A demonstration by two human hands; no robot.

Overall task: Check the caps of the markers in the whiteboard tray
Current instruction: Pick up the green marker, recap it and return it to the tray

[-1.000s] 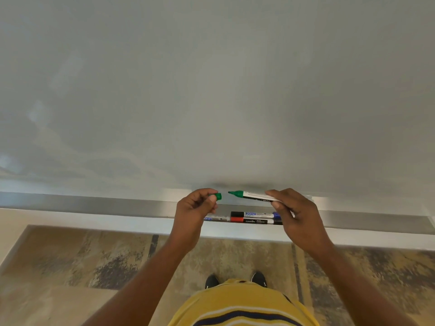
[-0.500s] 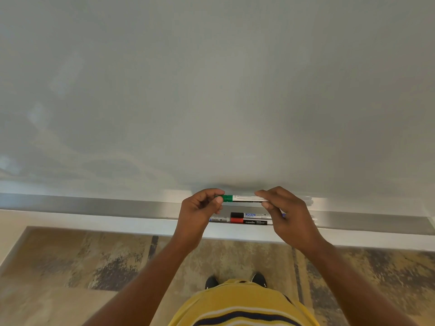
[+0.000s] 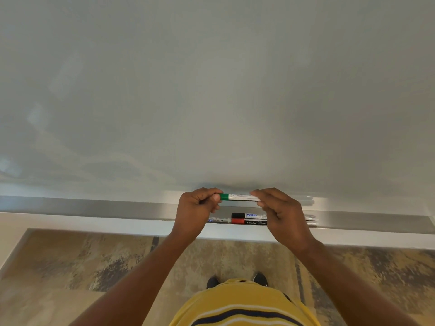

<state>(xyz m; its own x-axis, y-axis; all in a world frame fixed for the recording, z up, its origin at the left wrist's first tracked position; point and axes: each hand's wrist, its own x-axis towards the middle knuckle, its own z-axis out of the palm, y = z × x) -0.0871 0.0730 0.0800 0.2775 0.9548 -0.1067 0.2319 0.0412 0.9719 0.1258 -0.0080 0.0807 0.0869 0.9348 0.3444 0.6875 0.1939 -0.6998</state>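
A green marker (image 3: pixel 237 197) is held level just above the metal whiteboard tray (image 3: pixel 94 208). My left hand (image 3: pixel 196 211) pinches its green cap end, and my right hand (image 3: pixel 280 214) grips the white barrel. The cap sits on the marker. Below, in the tray, lie a black-capped marker (image 3: pixel 247 215), a red-capped marker (image 3: pixel 248 221) and a pale marker (image 3: pixel 220 220) to their left. My right hand hides their right ends.
The whiteboard (image 3: pixel 211 90) fills the upper view, close in front. Patterned floor (image 3: pixel 82 262) lies below the tray, with my shoes (image 3: pixel 213 281) and yellow striped shirt (image 3: pixel 242 307) at the bottom.
A second ago the green cap was off, in my left hand, apart from the marker's tip. My hands came together and the cap is now on the marker.
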